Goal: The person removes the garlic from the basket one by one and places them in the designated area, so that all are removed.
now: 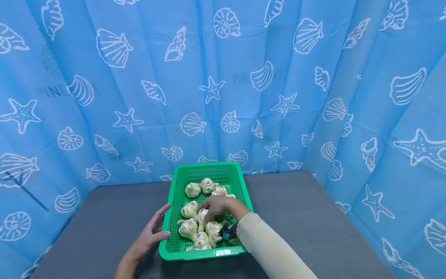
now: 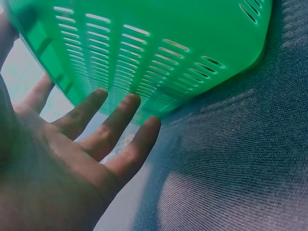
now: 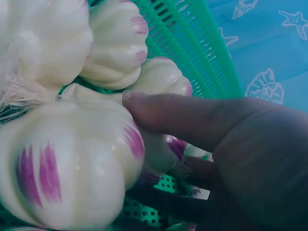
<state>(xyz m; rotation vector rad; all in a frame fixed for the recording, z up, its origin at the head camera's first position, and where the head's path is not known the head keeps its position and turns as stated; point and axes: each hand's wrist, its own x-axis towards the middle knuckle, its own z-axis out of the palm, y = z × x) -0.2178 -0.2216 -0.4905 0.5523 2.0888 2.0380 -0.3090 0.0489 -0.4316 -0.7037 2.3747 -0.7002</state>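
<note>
A green plastic basket (image 1: pixel 168 232) with slotted walls holds several white garlic bulbs (image 1: pixel 188 228) streaked with purple. My left hand (image 1: pixel 148 236) is at the basket's left side, fingers spread and fairly straight, fingertips at the slotted wall (image 2: pixel 144 53) and thumb by the rim. Inside the basket my right hand (image 1: pixel 218 205) reaches down among the bulbs. It pinches one garlic bulb (image 1: pixel 203 219) between thumb and fingers; in the right wrist view that bulb (image 3: pixel 161 151) is partly hidden behind the thumb. A larger bulb (image 3: pixel 82 163) lies in front of it.
The basket stands on a grey cloth-covered table (image 1: pixel 118 217). Behind and to the right hangs a blue curtain (image 1: pixel 237 104) printed with white shells and starfish. A small black device (image 1: pixel 229 232) is strapped at the right wrist, close over the bulbs.
</note>
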